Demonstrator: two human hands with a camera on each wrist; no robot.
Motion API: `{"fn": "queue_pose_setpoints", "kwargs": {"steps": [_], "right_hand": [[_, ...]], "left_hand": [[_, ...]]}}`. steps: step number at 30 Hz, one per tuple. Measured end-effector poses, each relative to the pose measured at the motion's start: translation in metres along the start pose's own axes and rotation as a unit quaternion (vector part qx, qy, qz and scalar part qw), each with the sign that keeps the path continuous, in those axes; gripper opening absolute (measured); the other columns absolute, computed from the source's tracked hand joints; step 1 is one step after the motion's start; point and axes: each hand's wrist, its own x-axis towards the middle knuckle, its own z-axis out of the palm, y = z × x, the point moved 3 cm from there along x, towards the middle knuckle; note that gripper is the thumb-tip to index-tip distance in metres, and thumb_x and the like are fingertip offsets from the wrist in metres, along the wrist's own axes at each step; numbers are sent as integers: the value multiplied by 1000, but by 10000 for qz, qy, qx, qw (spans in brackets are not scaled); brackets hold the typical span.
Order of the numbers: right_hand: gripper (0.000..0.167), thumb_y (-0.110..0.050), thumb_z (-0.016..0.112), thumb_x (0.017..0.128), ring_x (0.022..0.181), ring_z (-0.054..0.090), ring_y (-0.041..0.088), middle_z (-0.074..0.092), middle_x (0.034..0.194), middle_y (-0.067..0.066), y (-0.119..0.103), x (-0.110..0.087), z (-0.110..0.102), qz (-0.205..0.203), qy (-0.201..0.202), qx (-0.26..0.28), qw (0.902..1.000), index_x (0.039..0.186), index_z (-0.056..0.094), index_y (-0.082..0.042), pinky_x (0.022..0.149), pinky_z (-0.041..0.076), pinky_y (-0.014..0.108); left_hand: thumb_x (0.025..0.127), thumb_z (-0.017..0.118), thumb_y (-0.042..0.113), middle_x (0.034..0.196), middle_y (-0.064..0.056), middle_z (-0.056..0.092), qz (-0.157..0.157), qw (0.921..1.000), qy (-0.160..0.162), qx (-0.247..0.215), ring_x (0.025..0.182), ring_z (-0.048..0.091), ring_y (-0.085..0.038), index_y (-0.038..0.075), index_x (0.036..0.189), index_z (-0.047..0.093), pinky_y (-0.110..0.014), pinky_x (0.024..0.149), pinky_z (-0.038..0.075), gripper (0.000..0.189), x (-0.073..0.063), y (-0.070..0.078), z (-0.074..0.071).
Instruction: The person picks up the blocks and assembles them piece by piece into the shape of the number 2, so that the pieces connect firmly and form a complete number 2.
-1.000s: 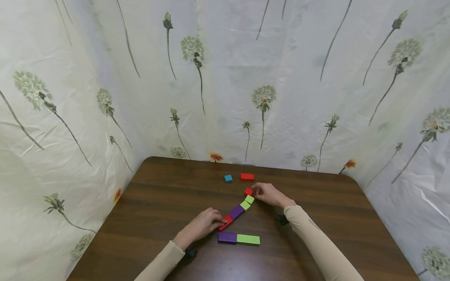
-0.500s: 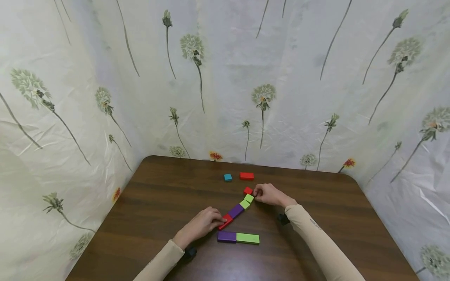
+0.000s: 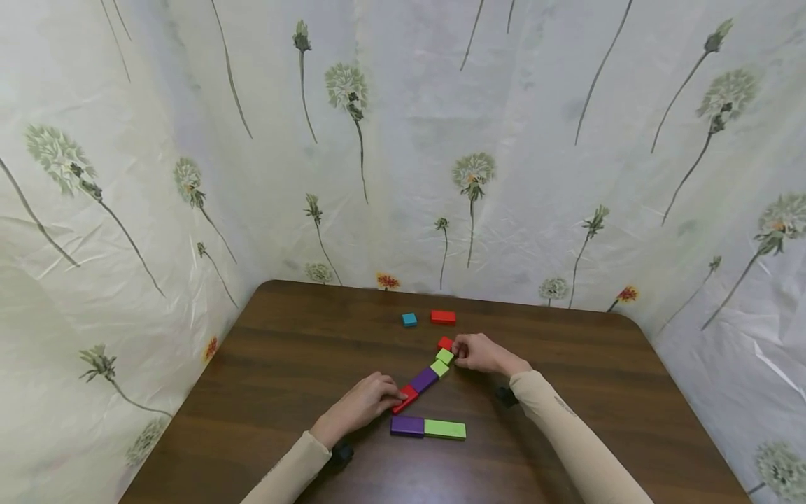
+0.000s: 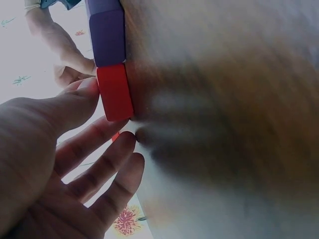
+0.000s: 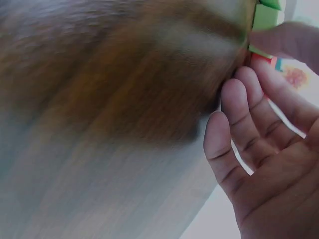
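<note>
Toy blocks form a slanting, slightly bent row on the wooden table. At its near end, my left hand (image 3: pixel 362 404) pinches a red block (image 4: pixel 115 94), thumb on one side and index finger at its end. A purple block (image 3: pixel 425 380) follows, touching the red one. Beyond it come a small green block (image 3: pixel 439 368), a second small green block (image 3: pixel 444 356) set at an angle, and a small red block (image 3: pixel 445 343). My right hand (image 3: pixel 488 353) is at the far end, thumb and curled index finger on the second green block beside the red one. Fingertip contact is partly hidden.
Nearer me lie another purple block (image 3: pixel 407 426) and a long green block (image 3: pixel 445 429), end to end. Behind the row are a small blue block (image 3: pixel 409 320) and a red block (image 3: pixel 443 317). A flowered curtain (image 3: pixel 403 140) hangs behind the table (image 3: pixel 302 336).
My right hand has shifted slightly left and toward me, and the second green block has moved slightly left with it. My left hand stays on its red block.
</note>
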Motion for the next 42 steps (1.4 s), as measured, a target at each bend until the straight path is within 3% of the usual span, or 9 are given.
{"fn": "queue_pose_setpoints", "kwargs": {"steps": [7,15,20,25,28,32,35,42], "right_hand": [[37,-38,76,82,58,40,5,42,62,-8,-6,-6,3,33,-265,-250,9993,68,50,-16,56,35,21],[37,-37,76,83,58,40,4,41,61,-9,-5,0,4,30,-245,-371,9990,66,50,-17,55,33,20],[23,-22,75,84,63,46,7,50,68,-6,-5,-1,0,-46,-66,-374,9993,76,55,-15,59,40,23],[14,-5,67,86,67,49,11,56,78,0,-1,3,-6,146,361,-166,9991,96,57,-7,61,42,24],[26,-1,59,88,67,48,13,58,80,5,1,8,-7,181,470,-30,9987,114,58,-3,62,42,26],[44,1,54,89,81,53,15,63,100,8,1,12,-7,-126,411,-26,9991,132,56,-6,71,46,31],[45,-1,55,90,93,54,17,61,111,7,2,14,-6,-355,330,-166,9987,133,59,-11,80,47,35],[35,-9,63,92,94,54,17,60,103,4,6,12,-6,-469,450,-445,9969,126,66,-16,81,48,36]], "left_hand": [[91,67,21,94,8,69,56,10000,69,35,86,56,-6,21,101,77,-18,74,48,15,-2,-3,-1],[92,66,21,95,8,69,30,10000,37,54,86,55,-6,21,101,77,-18,74,48,15,-1,-1,-3],[92,66,22,95,9,69,-3,10000,23,28,87,55,-6,21,101,77,-18,74,47,15,-1,-1,-1],[92,66,21,95,9,69,-3,10000,20,5,86,55,-6,21,102,77,-18,74,47,15,-1,-1,-2],[92,66,21,95,9,69,-21,10000,18,7,85,54,-6,21,102,77,-18,73,48,15,0,-1,-3],[92,66,21,95,8,69,-54,10000,-16,-1,86,54,-6,21,102,77,-18,73,48,15,0,0,-3],[92,66,21,94,9,69,-51,10000,-48,-4,87,55,-6,20,102,77,-19,74,48,15,1,1,-2],[92,66,21,94,9,69,-35,10000,-42,-2,87,55,-6,20,101,78,-19,75,47,15,0,1,-2]]}}
